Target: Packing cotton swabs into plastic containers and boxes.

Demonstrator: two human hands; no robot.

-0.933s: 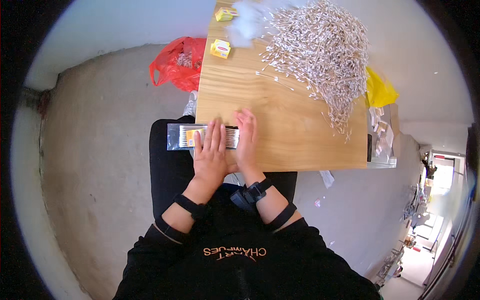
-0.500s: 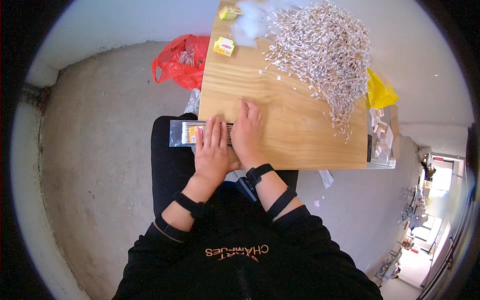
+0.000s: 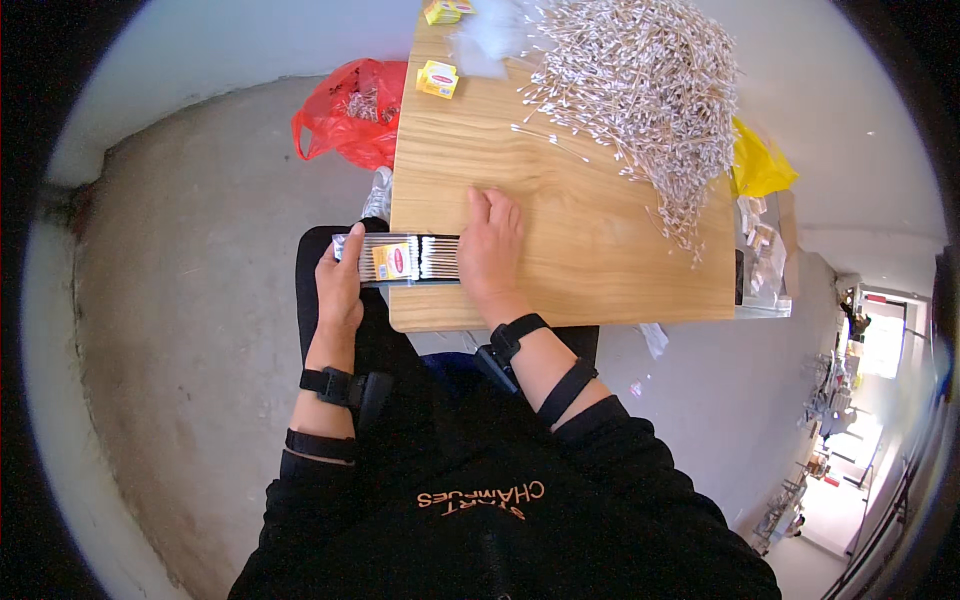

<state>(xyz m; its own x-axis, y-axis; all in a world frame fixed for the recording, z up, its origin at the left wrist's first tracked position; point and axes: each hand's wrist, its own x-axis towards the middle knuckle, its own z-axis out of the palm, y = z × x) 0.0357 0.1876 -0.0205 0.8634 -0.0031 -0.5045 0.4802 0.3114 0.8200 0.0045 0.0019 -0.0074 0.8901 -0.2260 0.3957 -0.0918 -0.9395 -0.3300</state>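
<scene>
Wrist straps [image 3: 515, 333] on both arms. Left hand [image 3: 340, 285]: grip closed on the outer end of the clear swab packet [image 3: 367, 267], thumb on top, fingers mostly hidden underneath. Right hand [image 3: 490, 248]: palm down on the worktop [image 3: 590, 260], fingers curled, at the packet's other end. Can't tell if that grip is pinching anything.

Packet lies flat between the hands, straddling the worktop's left edge, outer end above the dark trouser leg [image 3: 378, 330]. Yellow card label [image 3: 392, 262] shows on its face. Second row of white-tipped swabs [image 3: 440, 257] sits between label and right hand; can't tell if film covers it.

Farther out: a few loose swabs [image 3: 550, 140] mid-worktop, just short of the big swab pile [image 3: 640, 90]. Red bag [image 3: 350, 120] beyond the left edge, yellow bag [image 3: 758, 165] off the right edge. Yellow cards [image 3: 438, 80] near the far left corner, more yellow cards past them, next to a heap of clear film [image 3: 485, 40].
</scene>
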